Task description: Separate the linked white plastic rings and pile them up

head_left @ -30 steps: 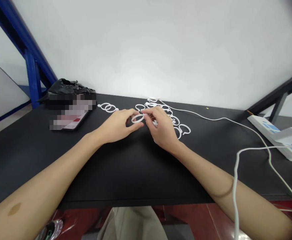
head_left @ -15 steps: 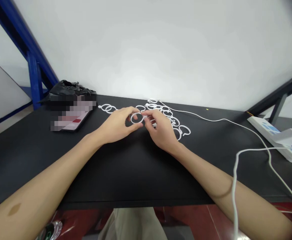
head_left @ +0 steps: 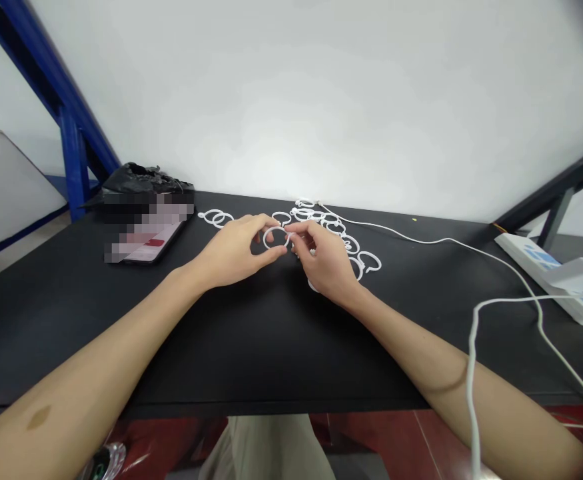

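A white plastic ring (head_left: 266, 244) is held between both hands above the black tabletop. My left hand (head_left: 236, 252) curves around its left side, thumb and fingers gripping the rim. The thumb and fingertips of my right hand (head_left: 321, 257) pinch the ring's right side, where its small end piece is mostly hidden. Behind and beside my right hand lies a loose pile of white rings (head_left: 332, 223), partly covered by that hand. Another white ring (head_left: 370, 261) lies at the pile's right edge. Two overlapping white rings (head_left: 216, 218) rest beyond my left hand.
A phone (head_left: 158, 240) lies at the left in front of a crumpled black plastic bag (head_left: 141, 179). A white cable (head_left: 416, 239) runs across the right side and loops over my right forearm. White and blue packaging (head_left: 546, 267) sits at the right edge. A white wall stands behind.
Both hands keep the ring in nearly the same place. My right fingers have shifted slightly at the ring's right side. The view has moved a little.
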A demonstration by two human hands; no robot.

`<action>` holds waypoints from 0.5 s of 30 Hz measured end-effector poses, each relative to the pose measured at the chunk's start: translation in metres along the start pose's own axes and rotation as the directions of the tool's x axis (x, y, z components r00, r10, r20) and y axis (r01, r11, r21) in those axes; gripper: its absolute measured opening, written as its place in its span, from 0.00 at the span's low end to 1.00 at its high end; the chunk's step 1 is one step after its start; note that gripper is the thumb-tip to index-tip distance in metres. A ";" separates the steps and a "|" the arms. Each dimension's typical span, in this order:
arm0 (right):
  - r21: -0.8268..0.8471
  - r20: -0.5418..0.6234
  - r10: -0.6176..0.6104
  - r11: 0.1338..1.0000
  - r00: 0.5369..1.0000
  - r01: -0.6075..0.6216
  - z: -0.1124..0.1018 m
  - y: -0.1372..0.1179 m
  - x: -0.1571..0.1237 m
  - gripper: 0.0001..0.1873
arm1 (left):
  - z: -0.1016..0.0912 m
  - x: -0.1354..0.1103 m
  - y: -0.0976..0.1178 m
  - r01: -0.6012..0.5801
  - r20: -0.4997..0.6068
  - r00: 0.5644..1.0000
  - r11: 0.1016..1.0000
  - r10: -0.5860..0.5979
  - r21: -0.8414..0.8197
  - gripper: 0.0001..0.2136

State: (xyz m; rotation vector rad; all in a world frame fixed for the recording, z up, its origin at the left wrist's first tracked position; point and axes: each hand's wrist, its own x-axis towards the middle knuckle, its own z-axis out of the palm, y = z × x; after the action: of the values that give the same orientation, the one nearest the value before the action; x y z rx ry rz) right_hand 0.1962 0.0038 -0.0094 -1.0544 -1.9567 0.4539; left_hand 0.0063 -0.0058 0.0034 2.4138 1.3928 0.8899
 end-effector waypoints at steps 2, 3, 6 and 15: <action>-0.012 -0.009 0.000 1.000 1.000 0.000 0.000 -0.001 0.000 0.07 | 0.000 0.000 0.000 0.000 0.003 1.000 1.000 0.000 0.005 0.15; -0.013 -0.011 -0.001 1.000 1.000 0.000 0.000 -0.001 0.000 0.07 | -0.001 -0.001 0.001 0.000 0.002 1.000 1.000 0.000 0.009 0.15; -0.014 -0.002 -0.005 1.000 1.000 0.005 0.000 -0.001 -0.001 0.07 | 0.000 -0.001 0.002 0.002 0.003 1.000 1.000 -0.002 0.022 0.15; -0.561 0.107 -0.025 0.824 0.994 0.081 -0.006 0.009 0.000 0.19 | -0.002 0.002 -0.026 0.298 -0.182 0.953 0.853 -0.241 0.429 0.23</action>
State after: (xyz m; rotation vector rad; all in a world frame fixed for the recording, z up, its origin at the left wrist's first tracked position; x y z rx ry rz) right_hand 0.2054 0.0082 -0.0121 -1.3532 -2.2658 -0.1356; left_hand -0.0125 0.0091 -0.0067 2.4009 2.1314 0.7097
